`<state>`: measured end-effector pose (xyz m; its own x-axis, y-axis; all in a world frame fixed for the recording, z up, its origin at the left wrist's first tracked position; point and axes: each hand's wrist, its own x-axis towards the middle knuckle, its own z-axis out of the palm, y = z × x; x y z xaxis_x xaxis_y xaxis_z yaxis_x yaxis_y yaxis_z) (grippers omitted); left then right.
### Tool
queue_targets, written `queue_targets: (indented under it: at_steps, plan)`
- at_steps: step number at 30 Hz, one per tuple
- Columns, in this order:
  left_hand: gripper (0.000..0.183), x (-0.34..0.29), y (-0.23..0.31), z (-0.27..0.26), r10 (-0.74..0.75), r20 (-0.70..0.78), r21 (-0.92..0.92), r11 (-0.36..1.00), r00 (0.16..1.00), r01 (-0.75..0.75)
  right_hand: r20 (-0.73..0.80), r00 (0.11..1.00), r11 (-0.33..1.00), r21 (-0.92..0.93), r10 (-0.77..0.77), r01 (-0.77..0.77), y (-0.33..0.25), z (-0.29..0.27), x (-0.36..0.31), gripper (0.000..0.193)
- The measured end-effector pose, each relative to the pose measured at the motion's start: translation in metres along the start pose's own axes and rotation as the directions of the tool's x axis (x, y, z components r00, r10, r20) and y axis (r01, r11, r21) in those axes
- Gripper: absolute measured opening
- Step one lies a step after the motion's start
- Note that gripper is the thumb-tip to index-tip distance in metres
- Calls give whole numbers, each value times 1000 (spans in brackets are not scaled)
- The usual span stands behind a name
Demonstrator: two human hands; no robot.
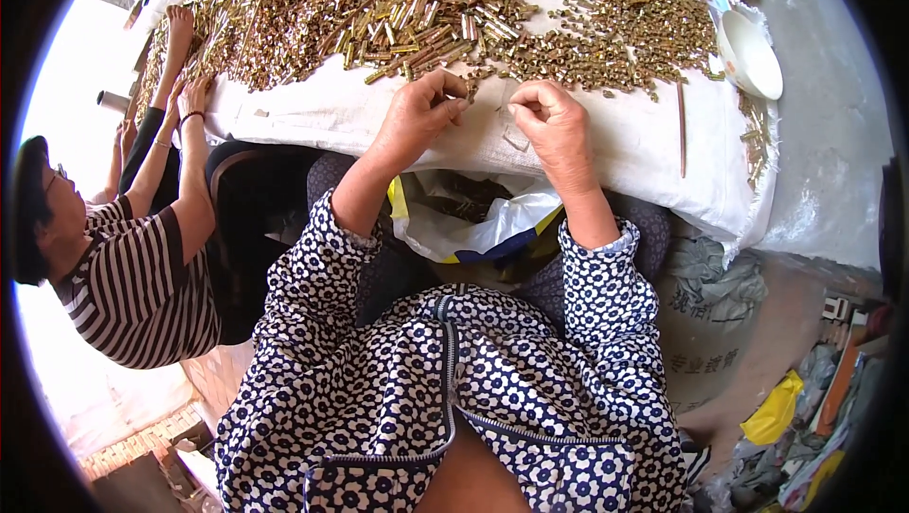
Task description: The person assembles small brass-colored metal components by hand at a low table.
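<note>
Brass pieces (445,1); both hands' fingers pinched shut.

front: heaped brass-coloured metal fasteners (417,1) block the far table
near edge: bare white woven cloth (606,148) free beside both hands
right: white bowl (750,54)
left: co-worker's arms (180,115)

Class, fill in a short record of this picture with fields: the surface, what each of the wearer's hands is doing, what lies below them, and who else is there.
Surface: white cloth-covered table heaped with brass-coloured metal parts
Left hand: fingers pinched at the pile's near edge; what it holds is too small to tell
Right hand: curled shut beside it, likewise
Below: open plastic bag at the lap
Also: white bowl far right; a person in a striped shirt reaching into the pile, left
</note>
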<state>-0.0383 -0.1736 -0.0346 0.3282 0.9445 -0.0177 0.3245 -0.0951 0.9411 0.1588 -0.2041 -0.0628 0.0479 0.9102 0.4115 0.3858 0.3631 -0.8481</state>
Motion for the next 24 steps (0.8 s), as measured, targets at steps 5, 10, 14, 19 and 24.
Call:
queue_targets:
  at_steps: [5, 10, 14, 19, 24]
  plan:
    - [10, -9, -16, -3, -30, 97, -248, 967, 995, 54, 75, 974, 966, 128, 215, -224, -9, 4, -5, 9]
    - [8, -19, -12, 6, 30, 112, -272, 962, 993, 1, 90, 983, 985, 49, 161, -165, -10, 2, -8, 11]
    - [6, -21, -10, 10, 29, 79, -283, 959, 996, -5, 64, 980, 875, -441, -191, 199, -12, 7, -9, 11]
    - [7, -22, -16, 12, -1, 92, -259, 965, 996, 24, 104, 982, 821, -540, -156, 187, -14, 5, -9, 12]
    - [8, -24, -17, 10, -5, 122, -308, 950, 993, 42, 65, 997, 985, -171, 33, -22, -20, 2, -10, 11]
